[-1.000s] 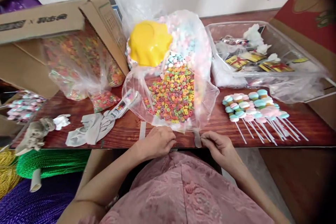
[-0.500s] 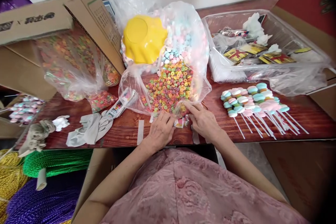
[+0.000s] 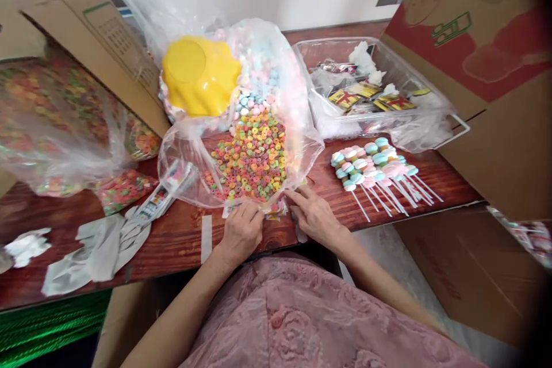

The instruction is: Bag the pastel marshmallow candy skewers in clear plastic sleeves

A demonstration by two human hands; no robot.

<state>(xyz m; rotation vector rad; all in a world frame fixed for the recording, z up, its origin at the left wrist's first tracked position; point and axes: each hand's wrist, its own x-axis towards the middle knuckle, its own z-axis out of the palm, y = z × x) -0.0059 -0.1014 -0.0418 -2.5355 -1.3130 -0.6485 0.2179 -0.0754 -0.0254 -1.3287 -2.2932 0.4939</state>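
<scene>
1. Two bare hands meet the near edge of the clear plastic bag (image 3: 307, 146), which lies open on the wood-grain table (image 3: 172, 241), in front of the torso.
2. Left hand (image 3: 242, 231): fingers drawn together at that edge; whether they pinch film, I cannot tell. Right hand (image 3: 318, 217): fingers slightly spread, grip unclear.
3. Film looks thin, limp and slippery; gathering several folds should hold better than one layer.
4. Ring-shaped candies (image 3: 254, 155) would likely roll and spill if the rim dropped.
5. Filled, the bag is probably heavy: support it underneath, minding the yellow scalloped bowl (image 3: 200, 77) upside down on top.
</scene>
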